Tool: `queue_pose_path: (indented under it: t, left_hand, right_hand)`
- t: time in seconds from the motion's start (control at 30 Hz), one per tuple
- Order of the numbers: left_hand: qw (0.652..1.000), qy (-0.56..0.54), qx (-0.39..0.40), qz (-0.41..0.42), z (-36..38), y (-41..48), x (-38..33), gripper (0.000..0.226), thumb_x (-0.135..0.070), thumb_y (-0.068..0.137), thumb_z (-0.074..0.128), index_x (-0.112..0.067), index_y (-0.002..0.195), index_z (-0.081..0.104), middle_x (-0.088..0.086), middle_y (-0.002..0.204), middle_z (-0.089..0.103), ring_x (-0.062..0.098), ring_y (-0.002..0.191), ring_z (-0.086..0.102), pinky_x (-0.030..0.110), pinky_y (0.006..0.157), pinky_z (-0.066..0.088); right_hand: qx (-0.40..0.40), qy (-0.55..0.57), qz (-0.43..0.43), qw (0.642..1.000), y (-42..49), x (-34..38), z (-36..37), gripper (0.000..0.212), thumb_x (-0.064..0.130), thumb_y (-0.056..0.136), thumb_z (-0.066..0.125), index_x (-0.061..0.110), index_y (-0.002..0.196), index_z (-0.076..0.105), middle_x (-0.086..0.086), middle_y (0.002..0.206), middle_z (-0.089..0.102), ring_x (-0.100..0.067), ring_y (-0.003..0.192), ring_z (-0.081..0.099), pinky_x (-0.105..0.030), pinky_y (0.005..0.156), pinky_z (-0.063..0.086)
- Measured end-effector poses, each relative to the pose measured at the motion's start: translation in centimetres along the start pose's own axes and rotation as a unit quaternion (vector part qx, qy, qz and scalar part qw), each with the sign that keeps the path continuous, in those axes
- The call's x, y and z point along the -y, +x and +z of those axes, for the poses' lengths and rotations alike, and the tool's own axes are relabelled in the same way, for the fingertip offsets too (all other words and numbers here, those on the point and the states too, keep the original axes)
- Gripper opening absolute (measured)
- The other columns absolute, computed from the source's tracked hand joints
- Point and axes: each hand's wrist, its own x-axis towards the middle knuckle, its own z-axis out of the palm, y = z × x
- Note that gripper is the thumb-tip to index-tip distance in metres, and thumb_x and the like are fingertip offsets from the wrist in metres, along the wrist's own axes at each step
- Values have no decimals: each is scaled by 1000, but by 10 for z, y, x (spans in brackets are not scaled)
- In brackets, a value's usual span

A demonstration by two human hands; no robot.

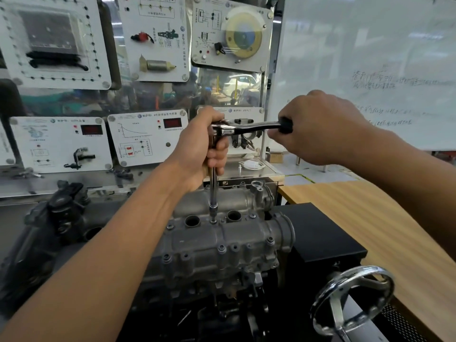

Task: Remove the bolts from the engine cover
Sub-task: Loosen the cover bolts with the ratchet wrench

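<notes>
- Behind the engine stand training panels (pixel 138 137) with red displays, and a whiteboard (pixel 370 58) with handwriting is on the right
- A wooden table (pixel 370 213) runs along the right; a black box (pixel 315 230) sits just beside the engine cover (pixel 222 243), and a chrome handwheel (pixel 352 299) is at lower right
- The left forearm crosses the cover's left part and hides it
- The left hand (pixel 204 146) is clenched round the top of the upright extension bar (pixel 213 191), under the head of the ratchet (pixel 246 129)
- The right hand (pixel 318 127) grasps the ratchet's black handle
- The socket (pixel 213 209) sits on a bolt (pixel 213 221) between two round holes atop the cover, straight below the left hand
</notes>
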Motion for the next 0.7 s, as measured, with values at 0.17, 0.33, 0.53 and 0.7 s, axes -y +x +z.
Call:
queue_pose_path:
  t: [0.17,0.33,0.53,0.7]
  left_hand:
    - [999,-26,-22,27,7,7,4,48,-37,92,40,-20,47,39,-7,43,27,15,43,19,27,49,29]
    - [996,-49,-54,44,6,7,9,46,-36,89,46,-18,47,45,-4,47,30,14,40,23,21,44,30]
    - [994,-49,-88,30,10,9,8,44,-39,93,42,-24,51,39,-7,45,30,13,42,20,25,43,27]
    - [988,-43,-143,24,20,12,8,34,-41,92,44,-19,66,47,-9,44,35,10,38,24,24,43,25]
  right_hand:
    - [-25,-27,-6,999,-42,31,-16,28,32,93,54,23,71,40,4,69,36,-15,54,36,-27,49,25]
    - [-28,-65,-44,997,-56,49,-22,30,25,93,53,22,69,36,5,68,35,-11,52,30,-25,47,15]
    - [-65,-127,-22,990,-21,15,-10,9,28,90,59,20,86,60,3,66,35,-23,57,37,-26,48,16]
    - [-114,-123,-53,984,-11,4,-3,17,26,88,61,22,74,53,1,63,36,-25,55,37,-24,48,15]
